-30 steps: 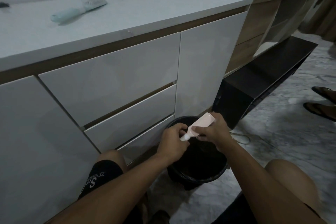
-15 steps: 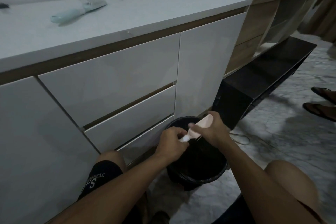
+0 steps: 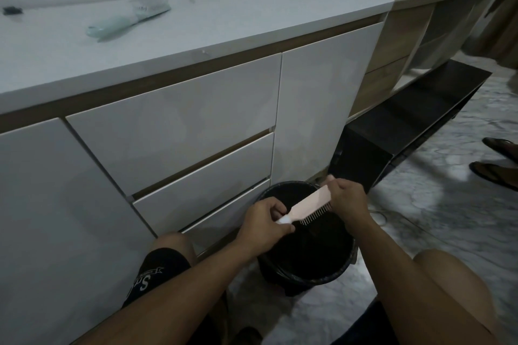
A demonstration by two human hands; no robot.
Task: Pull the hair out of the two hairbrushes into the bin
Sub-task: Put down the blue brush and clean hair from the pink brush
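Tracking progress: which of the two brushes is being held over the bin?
The pink brush, held by both hands above the bin; the green brush lies untouched on the countertop.

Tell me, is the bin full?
Cannot tell. The bin stands upright and open, but its black-lined inside is too dark to show any contents.

Bare forearms; black shorts (image 3: 157,272) with white lettering.

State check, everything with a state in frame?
pink brush: held over the bin, bristles down
left hand: gripping its handle end
right hand: gripping its far end
bin: open, lined
green brush: lying on counter
drawers: shut
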